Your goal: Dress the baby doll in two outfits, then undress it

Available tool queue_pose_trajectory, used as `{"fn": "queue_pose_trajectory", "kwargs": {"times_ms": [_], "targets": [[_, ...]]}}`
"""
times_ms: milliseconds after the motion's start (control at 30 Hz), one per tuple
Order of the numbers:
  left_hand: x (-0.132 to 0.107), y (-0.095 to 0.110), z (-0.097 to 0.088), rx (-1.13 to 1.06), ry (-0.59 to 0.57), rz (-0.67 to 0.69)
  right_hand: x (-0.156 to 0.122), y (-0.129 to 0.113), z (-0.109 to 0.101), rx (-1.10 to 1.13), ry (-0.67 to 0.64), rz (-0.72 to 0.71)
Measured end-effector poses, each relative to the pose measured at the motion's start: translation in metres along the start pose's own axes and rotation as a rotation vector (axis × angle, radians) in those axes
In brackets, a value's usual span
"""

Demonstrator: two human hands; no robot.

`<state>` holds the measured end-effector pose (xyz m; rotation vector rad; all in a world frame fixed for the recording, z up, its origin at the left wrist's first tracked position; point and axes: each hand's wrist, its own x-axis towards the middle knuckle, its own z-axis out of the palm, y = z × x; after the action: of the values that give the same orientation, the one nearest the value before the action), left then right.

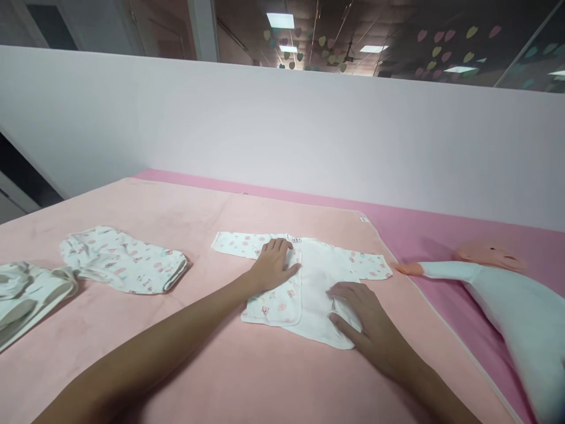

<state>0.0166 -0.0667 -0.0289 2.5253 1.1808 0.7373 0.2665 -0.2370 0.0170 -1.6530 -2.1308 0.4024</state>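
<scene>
Small baby top (314, 277) lies beneath and between the two hands, spread on a peach blanket (247, 377). Left hand (272, 265): palm down, fingers extended, resting on the printed front panel (282, 303), grasping nothing. Right hand (362, 309): at the white lower part, fingers curved, thumb parted from them, a small crease between; cannot tell whether cloth is pinched. One sleeve (236, 242) reaches out left of the left hand; the other sleeve (371, 265) lies beyond the right hand's fingertips. Doll (521, 312) well right of the right hand.

Step in hand, judged: laying out and smoothing the top. Next move seems to call for light right-hand fingers on the white side, left palm steadying.
</scene>
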Motion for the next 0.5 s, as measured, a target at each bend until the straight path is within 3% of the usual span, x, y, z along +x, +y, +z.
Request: {"fn": "queue_pose_trajectory", "kwargs": {"times_ms": [267, 500], "targets": [[0.0, 0.002, -0.006, -0.018, 0.006, 0.003, 0.037, -0.062, 0.041, 0.031, -0.14, 0.288], [0.004, 0.001, -0.014, -0.159, 0.027, -0.097, 0.052, -0.082, 0.052, 0.373, -0.091, 0.309]]}}
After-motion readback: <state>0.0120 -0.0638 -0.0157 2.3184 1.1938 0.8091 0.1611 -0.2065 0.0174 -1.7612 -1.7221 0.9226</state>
